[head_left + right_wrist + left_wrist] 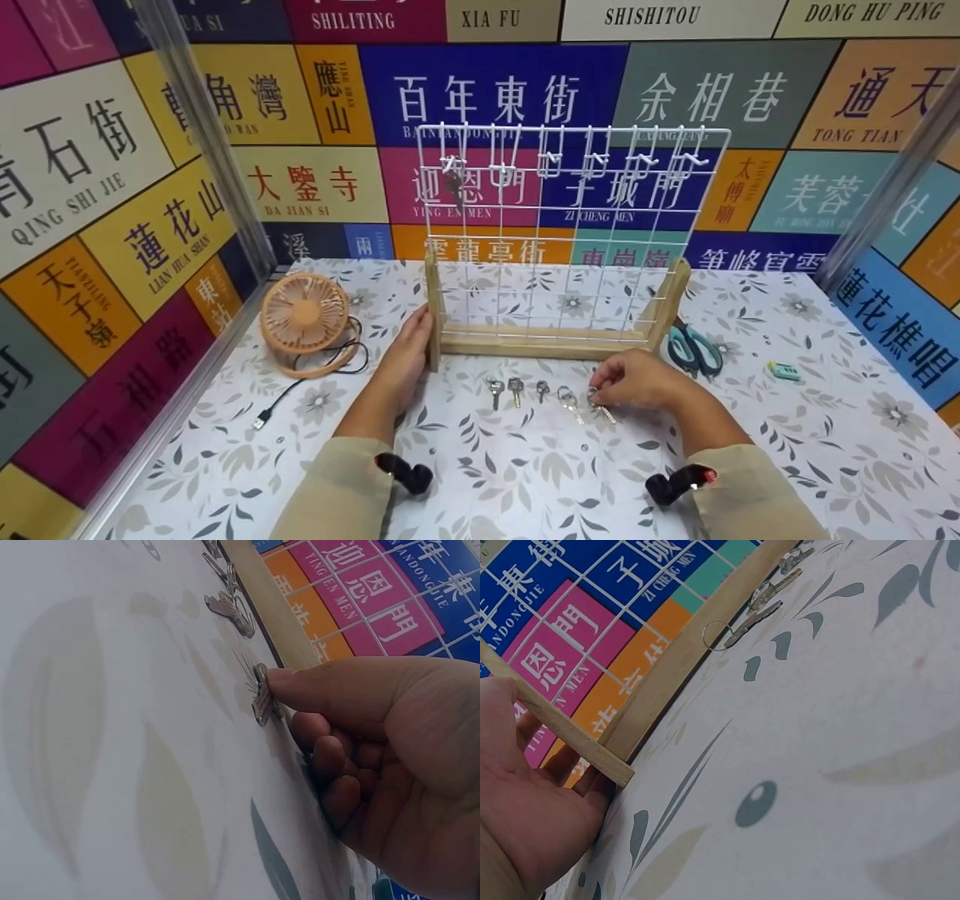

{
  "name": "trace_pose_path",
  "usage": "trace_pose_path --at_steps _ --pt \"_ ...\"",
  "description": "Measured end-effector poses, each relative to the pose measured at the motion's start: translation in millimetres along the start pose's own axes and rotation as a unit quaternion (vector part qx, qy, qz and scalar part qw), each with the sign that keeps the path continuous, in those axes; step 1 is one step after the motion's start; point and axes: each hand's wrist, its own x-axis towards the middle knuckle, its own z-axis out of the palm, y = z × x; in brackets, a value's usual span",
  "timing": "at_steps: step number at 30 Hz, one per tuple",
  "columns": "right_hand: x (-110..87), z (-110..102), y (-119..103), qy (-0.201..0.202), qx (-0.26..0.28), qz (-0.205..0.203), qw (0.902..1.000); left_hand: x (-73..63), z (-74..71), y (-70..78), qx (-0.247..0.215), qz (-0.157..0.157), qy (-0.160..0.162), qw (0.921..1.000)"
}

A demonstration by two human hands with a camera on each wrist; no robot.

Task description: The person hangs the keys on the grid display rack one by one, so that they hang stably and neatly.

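Note:
A white wire grid rack (559, 210) stands upright in a wooden base, with hooks along its top. Around the base's left wooden post (592, 757), my left hand (409, 352) keeps its grip, thumb on one side and fingers behind. My right hand (637, 381) pinches the ring of a bunch of keys (262, 697) between thumb and index finger, low over the table, the other fingers curled beneath. To its left, several more keys (516, 391) lie in a row before the base. A dark bunch of keys (454, 186) hangs from the leftmost hook.
An orange desk fan (304, 315) with a black USB cable (281, 401) stands at the left. Teal-handled scissors (694, 349) lie just right of the base, and a small teal-and-white item (784, 370) lies farther right. A floral cloth (510, 480) covers the table.

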Motion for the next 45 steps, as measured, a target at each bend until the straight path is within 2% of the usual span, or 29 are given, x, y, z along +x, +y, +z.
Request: trace_pose_path --at_steps 6,14,19,23,27,30,34,38,45 --pt "-1.0 0 0 -0.003 0.005 -0.017 0.9998 0.2 -0.5 0.0 0.009 0.002 0.005 0.9999" --pt "-1.5 -5 3 0.004 0.035 -0.005 0.9994 0.0 -0.4 1.2 0.02 -0.003 0.009 0.9997" --pt "-2.1 -9 0 0.008 0.087 -0.005 0.9962 0.7 0.2 1.8 0.017 -0.011 0.012 0.9997" --pt "-4.7 -13 -8 0.007 0.148 0.002 0.989 1.1 0.4 2.0 0.018 -0.014 0.014 0.9997" --pt "-6.5 -15 -22 0.014 0.238 0.001 0.9711 1.1 -0.1 1.7 0.02 -0.017 0.016 0.9995" --pt "-6.1 -16 -37 0.021 0.313 -0.012 0.9493 0.7 -0.4 0.6 0.019 -0.008 0.012 0.9997" --pt "-5.6 -24 -63 0.024 0.385 -0.041 0.9217 0.0 -0.1 -1.4 0.013 0.015 0.0 0.9998" --pt "-5.4 -37 -94 0.034 0.425 -0.068 0.9019 -1.3 -0.4 -1.3 0.008 0.015 -0.001 0.9999" --pt "-8.3 -55 -152 0.053 0.465 -0.145 0.8717 -1.4 -0.5 1.1 0.015 0.004 0.006 0.9999"
